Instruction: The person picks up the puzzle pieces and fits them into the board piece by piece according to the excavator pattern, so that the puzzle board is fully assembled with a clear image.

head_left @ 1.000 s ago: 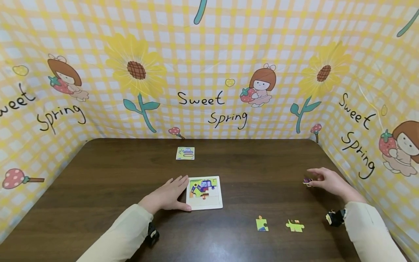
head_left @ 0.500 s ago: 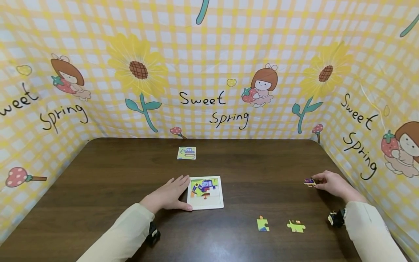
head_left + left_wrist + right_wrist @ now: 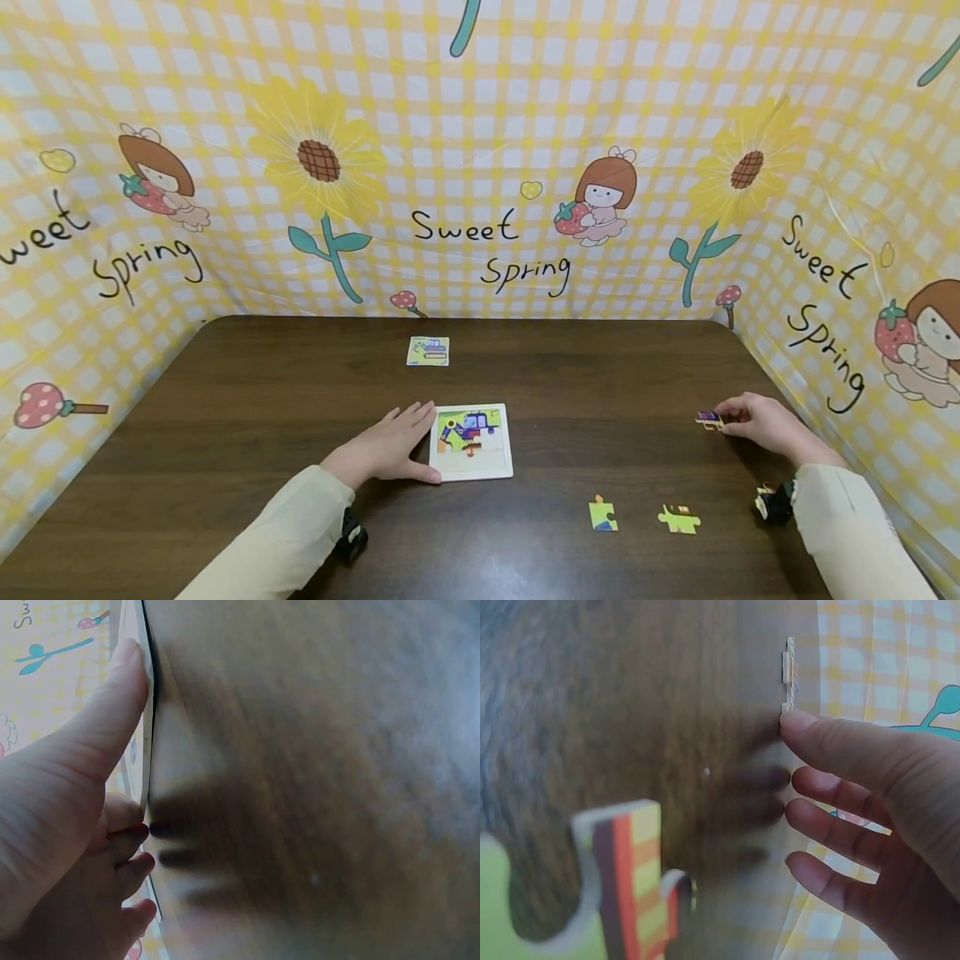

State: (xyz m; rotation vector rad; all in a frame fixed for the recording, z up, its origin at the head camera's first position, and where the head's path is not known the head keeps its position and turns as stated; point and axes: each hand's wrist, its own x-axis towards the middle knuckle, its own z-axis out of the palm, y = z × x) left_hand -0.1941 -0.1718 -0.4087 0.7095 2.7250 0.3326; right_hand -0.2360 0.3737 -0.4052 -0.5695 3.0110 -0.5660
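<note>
My left hand (image 3: pixel 382 446) lies at the left side of a white puzzle tray (image 3: pixel 491 465), fingers straight along its edge and thumb at the near left corner. Inside the tray is a partly assembled picture of a purple digger; its lower part shows bare white. Over on the right, my right hand (image 3: pixel 768 425) pinches the right end of a purple-and-yellow puzzle piece (image 3: pixel 707 419) between thumb and index finger. In the right wrist view the thumb (image 3: pixel 817 739) is at the end of that piece (image 3: pixel 789 671), seen edge-on; the index finger is mostly hidden behind it.
Two green puzzle pieces (image 3: pixel 602 515) (image 3: pixel 679 520) lie near the front of the brown table. Another piece (image 3: pixel 762 504) is partly covered by the right wrist camera. A small digger picture card (image 3: pixel 428 351) lies behind the tray. Checked cloth (image 3: pixel 465 167) rises around the table.
The right index finger, raised a second ago, has come down to the thumb at the piece's end. More of that piece now shows. My left hand and the tray keep their places.
</note>
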